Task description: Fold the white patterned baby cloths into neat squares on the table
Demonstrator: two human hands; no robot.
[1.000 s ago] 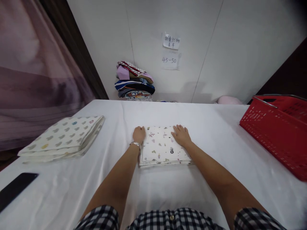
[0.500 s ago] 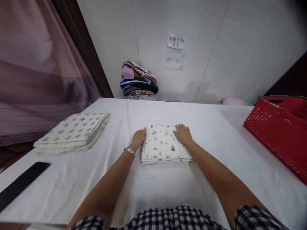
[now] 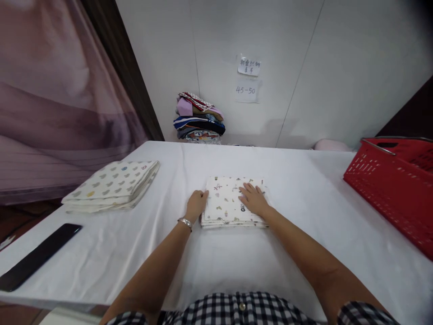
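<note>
A folded white cloth (image 3: 225,201) with small coloured prints lies in layers on the white-covered table (image 3: 216,257). My left hand (image 3: 196,204), with a silver bracelet at its wrist, is at the cloth's left edge. Its fingers are curled closed, the thumb side on the cloth's edge; part of the fingers is hidden. Flat on the cloth's upper right part rests my right hand (image 3: 253,199), fingers spread and nothing held in them.
A second folded cloth (image 3: 113,185) with grey prints lies at the left, behind a long black flat object (image 3: 39,257). On the right stands a red plastic basket (image 3: 389,189). Stacked folded fabrics (image 3: 199,119) sit beyond the table's far edge, below paper signs (image 3: 248,90).
My right hand has slid a little left and nearer across the cloth. My left hand has curled its fingers more at the cloth's left edge. The whole view has shifted slightly.
</note>
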